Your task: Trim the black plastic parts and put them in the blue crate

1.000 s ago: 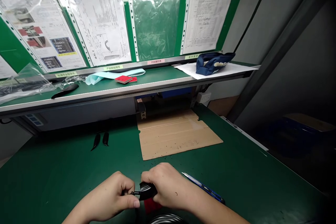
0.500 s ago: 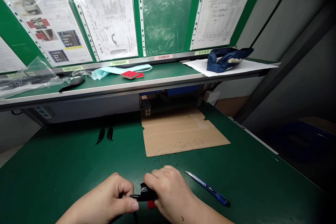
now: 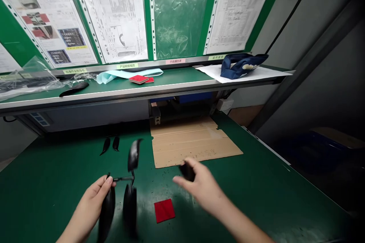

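Observation:
My left hand (image 3: 97, 195) pinches a thin black plastic runner (image 3: 123, 178) with curved, blade-like black parts attached. One part (image 3: 134, 155) points up from the runner; two others (image 3: 130, 210) hang below it, one partly under my left hand. To the right, my right hand (image 3: 198, 184) is raised over the table with a loose black part (image 3: 187, 171) between thumb and fingers, blurred by motion. A red square pad (image 3: 164, 210) lies flat on the green table between my hands.
Two small black curved parts (image 3: 111, 145) lie at the back left. A cardboard sheet (image 3: 194, 144) with dark crumbs covers the back middle. Above runs a shelf (image 3: 176, 76) with red pads (image 3: 139, 79), a light-blue strip (image 3: 114, 76), and a navy pouch (image 3: 242, 66).
My hands have moved apart, the right one up and away with a loose black part. The red pad now shows fully. My right forearm covers where the blue knife lay.

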A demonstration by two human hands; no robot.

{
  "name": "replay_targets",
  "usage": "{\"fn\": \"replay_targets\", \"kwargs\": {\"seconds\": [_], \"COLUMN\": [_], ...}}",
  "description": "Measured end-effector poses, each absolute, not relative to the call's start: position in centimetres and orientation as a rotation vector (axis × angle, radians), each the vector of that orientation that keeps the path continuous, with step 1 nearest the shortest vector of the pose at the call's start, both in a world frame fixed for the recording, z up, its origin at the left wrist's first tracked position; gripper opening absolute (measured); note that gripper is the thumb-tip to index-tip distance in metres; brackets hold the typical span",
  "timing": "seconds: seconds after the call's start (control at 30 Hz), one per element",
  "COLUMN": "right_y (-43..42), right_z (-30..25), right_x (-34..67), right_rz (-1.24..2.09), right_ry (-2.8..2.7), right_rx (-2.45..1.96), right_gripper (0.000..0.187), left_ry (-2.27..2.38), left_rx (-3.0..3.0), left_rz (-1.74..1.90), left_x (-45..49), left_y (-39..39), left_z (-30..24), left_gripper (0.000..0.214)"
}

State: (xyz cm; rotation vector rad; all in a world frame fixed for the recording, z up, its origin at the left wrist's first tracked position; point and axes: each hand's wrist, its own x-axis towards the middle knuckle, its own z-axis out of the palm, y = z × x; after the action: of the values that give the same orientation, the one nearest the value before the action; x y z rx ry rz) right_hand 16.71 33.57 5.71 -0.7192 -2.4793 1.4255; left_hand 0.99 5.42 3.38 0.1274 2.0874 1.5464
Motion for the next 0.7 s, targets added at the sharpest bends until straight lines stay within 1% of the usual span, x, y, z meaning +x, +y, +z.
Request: {"fn": "replay_targets", "kwargs": {"seconds": [0.07, 0.17, 0.3, 0.4, 0.5, 0.6, 0.7], "right_y": [29.7, 26.2, 25.8, 26.2, 26.4, 26.8, 27.9], "right_z": [4.5, 3.1, 2.2, 1.8, 1.2, 0.8, 0.8], "right_x": [16.0, 15.2, 15.0, 15.1, 15.1, 15.1, 15.0], "right_rz": [1.444, 1.332, 1.072, 0.993, 0.932, 0.863, 0.825], "right_ry": [-2.537, -2.627, -2.701, -2.753, -2.792, -2.846, -2.924], "right_rx": [-0.625, -0.494, -0.421, -0.362, -0.281, -0.190, -0.074], "right_gripper": [0.026, 0.028, 0.029, 0.034, 0.036, 0.030, 0.031], "left_ry": [2.070, 1.922, 1.656, 1.460, 1.283, 1.142, 1.327], "left_rx": [-0.024, 0.040, -0.011, -0.124, -0.349, -0.557, -0.398], "left_rz": [1.684, 1.794, 1.958, 2.067, 2.047, 1.990, 1.941], "left_x": [2.4, 4.8, 7.4, 8.8, 10.1, 10.6, 9.4], "left_y": [7.1, 8.9, 9.6, 9.7, 9.9, 9.9, 9.4], "left_z": [2.6, 1.4, -0.4, -1.8, -2.6, -2.7, -2.1], "left_gripper": [0.036, 0.037, 0.039, 0.041, 0.038, 0.029, 0.029]}}
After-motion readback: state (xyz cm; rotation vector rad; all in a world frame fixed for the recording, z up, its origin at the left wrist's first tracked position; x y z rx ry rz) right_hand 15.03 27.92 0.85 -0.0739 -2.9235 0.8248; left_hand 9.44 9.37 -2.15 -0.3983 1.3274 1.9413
